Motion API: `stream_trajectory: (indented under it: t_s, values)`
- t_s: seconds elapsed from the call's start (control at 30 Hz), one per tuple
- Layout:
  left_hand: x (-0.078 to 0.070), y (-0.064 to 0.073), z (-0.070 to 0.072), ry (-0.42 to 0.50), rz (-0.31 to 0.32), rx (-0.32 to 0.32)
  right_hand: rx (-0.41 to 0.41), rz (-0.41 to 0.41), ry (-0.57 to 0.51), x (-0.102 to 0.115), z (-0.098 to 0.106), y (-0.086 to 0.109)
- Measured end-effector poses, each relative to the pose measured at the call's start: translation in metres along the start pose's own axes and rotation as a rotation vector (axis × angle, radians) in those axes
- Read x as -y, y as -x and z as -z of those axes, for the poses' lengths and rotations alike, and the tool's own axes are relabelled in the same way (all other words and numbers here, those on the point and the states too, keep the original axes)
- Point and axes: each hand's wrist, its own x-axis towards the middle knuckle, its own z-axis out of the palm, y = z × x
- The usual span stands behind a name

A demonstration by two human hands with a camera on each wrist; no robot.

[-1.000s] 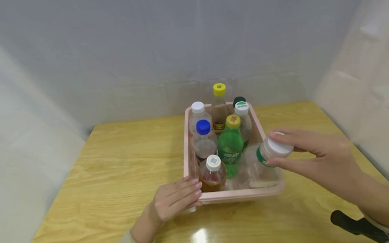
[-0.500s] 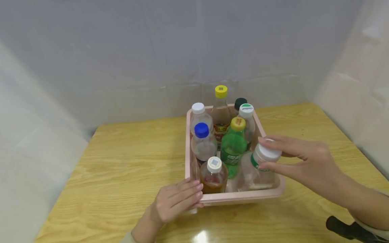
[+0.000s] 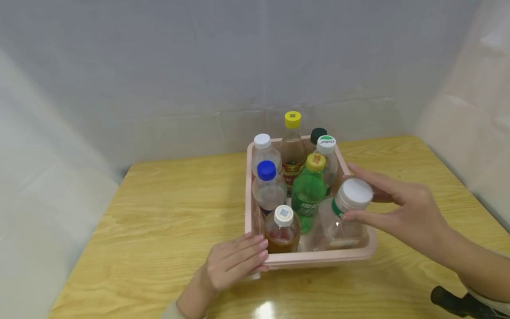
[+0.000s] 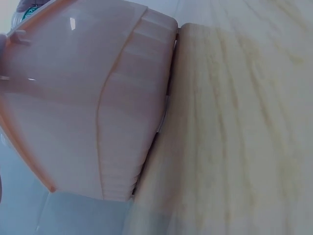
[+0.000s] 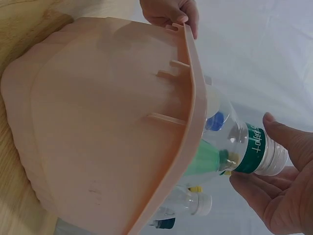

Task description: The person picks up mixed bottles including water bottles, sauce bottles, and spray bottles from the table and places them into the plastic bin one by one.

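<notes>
A pink plastic basket (image 3: pixel 318 257) stands on the table, filled with bottles. My left hand (image 3: pixel 235 261) holds its near left corner, fingers over the rim and thumb on the outside. At the near right stands a large clear bottle (image 3: pixel 338 230) with a white cap and a green neck band. Around its neck my right hand (image 3: pixel 402 206) is spread, thumb and fingers apart; in the right wrist view the thumb (image 5: pixel 276 128) is clear of the cap. The left wrist view mostly shows the basket's outer wall (image 4: pixel 58 112). Bottle bases are hidden.
Close by in the basket are a green bottle (image 3: pixel 308 190), a blue-capped bottle (image 3: pixel 268 192), a bottle of brown liquid (image 3: pixel 283 232) and a yellow-capped bottle (image 3: pixel 292 150). A black rod-like object (image 3: pixel 450 301) lies at lower right. Pale sheeting (image 3: pixel 199 66) backs the table (image 3: pixel 167 212).
The clear white-capped bottle has gone lower into the basket, shifting slightly left. My right hand followed it, then its fingers spread off the cap. My left hand stays on the rim.
</notes>
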Motion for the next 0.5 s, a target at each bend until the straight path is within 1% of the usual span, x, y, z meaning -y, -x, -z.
stream_trajectory:
  t_s: [0.1,0.23,0.3,0.4,0.5]
  values:
    - [0.002,-0.001,0.001,0.025,0.008,0.015,-0.002,0.001,-0.009,-0.002,0.001,0.001]
    - [0.005,-0.001,0.004,0.074,0.015,0.053,0.008,0.028,-0.029,-0.006,0.003,0.002]
    - [0.007,-0.002,0.006,0.075,0.010,0.058,0.010,0.041,-0.036,-0.009,0.005,0.002]
    - [0.011,-0.001,0.010,0.057,0.017,0.035,-0.008,0.063,-0.062,-0.014,0.007,0.001]
    - [0.016,-0.001,0.013,0.015,0.030,-0.010,-0.026,0.087,-0.046,-0.020,0.008,0.001]
